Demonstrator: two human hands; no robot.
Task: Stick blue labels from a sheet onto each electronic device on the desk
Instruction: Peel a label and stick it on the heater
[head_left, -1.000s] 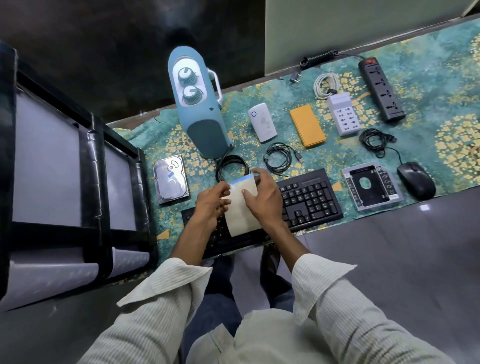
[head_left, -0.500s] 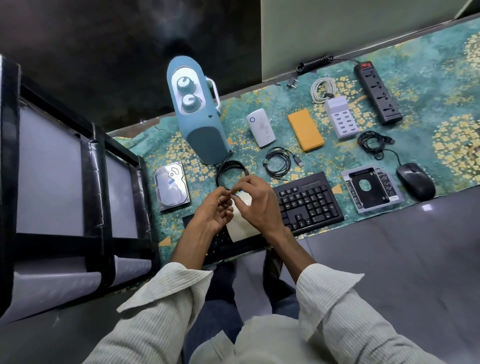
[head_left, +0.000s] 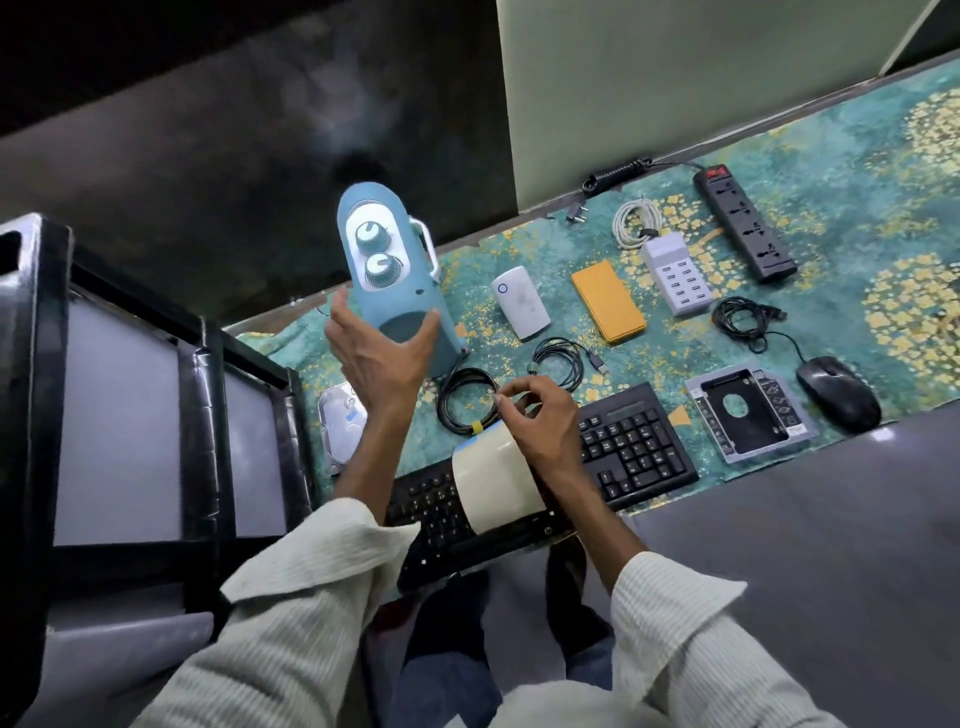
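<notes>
Two hands work apart. The left hand is spread against the lower front of the blue two-knob device, which stands beyond the keyboard, thumb on one edge and fingers on the other. The right hand, over the keyboard's middle, grips the curled label sheet, thumb and forefinger pinched together; whether a label sits between them I cannot tell. On the surface, a hard drive lies left of the keyboard and a mouse right of it.

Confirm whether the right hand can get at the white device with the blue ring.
Probably yes: only a flat black cable coil lies between the right hand and the white device, and nothing stands over it. The hand does hold the label sheet.
</notes>
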